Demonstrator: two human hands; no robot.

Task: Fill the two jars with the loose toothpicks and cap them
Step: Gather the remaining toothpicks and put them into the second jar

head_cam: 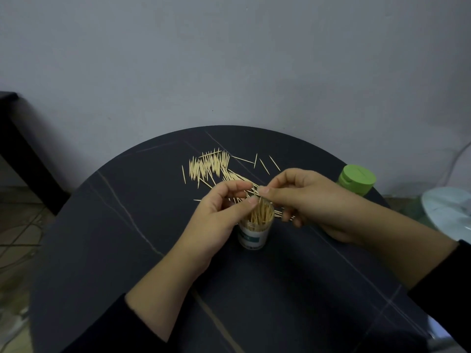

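A grey wall (229,59) fills the upper half of the view behind the round dark surface (102,250), which is veined with thin pale lines. A piece of dark furniture (15,138) stands at 9 o'clock, off the surface, and a pale round object (448,212), cut by the frame edge, sits at 3 o'clock.

My 2 forearms, in black sleeves, reach in from 7 and 4 o'clock, and my hands meet at the middle of the surface, fingertips touching. My right hand (305,200) has its fingers curled round a bundle of toothpicks (279,214), whose ends stick out under its fingers. My left hand (219,215) pinches the near end of that bundle between thumb and forefinger, just above the mouth of the open jar (253,236).

The loose toothpicks (209,165) lie scattered at 12 o'clock from the open jar, a dense patch with a few strays out toward 1 o'clock. The open jar stands upright beneath my hands, uncapped, with toothpicks standing on end in it. The green-capped jar (356,179) stands at 2 o'clock near the rim of the surface, well apart from the open jar.
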